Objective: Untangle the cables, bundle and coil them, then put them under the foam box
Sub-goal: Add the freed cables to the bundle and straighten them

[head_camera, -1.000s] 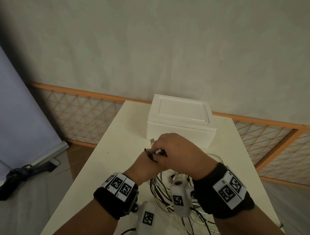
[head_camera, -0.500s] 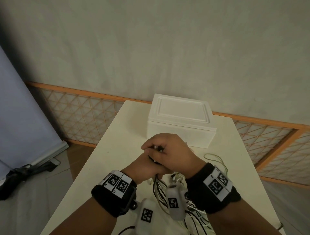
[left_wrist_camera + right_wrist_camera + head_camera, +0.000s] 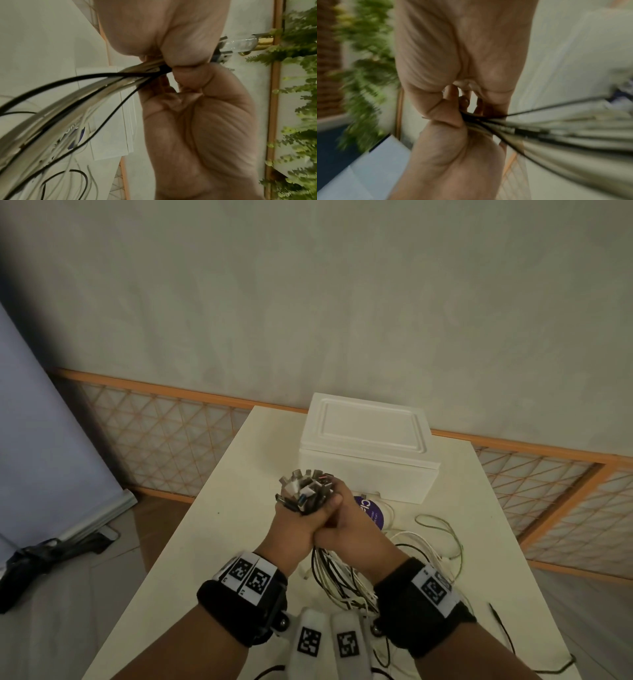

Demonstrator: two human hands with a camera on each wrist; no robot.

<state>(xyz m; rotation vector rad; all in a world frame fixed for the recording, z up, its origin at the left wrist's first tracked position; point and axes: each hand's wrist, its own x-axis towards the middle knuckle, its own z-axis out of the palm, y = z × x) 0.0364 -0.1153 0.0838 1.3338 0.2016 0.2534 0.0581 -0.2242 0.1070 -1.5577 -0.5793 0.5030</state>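
A bundle of white and black cables [image 3: 337, 571] is gripped upright between both hands over the table's middle. Its connector ends [image 3: 306, 488] fan out above the fists. My left hand [image 3: 291, 520] wraps the bundle from the left and my right hand [image 3: 340, 510] clasps it from the right, the two pressed together. Loose cable lengths [image 3: 82, 94] stream out below the grip, blurred in the right wrist view [image 3: 556, 129]. The white foam box [image 3: 368, 440] stands shut just beyond the hands.
A round white object with a purple label [image 3: 371, 513] lies on the cream table [image 3: 212, 542] between the hands and the box. Stray cable loops [image 3: 442, 529] spread to the right. An orange lattice railing [image 3: 164, 436] and a wall are behind.
My right hand has come off the top of the left and now clasps beside it. The gathered connector ends now stand uncovered above both fists.
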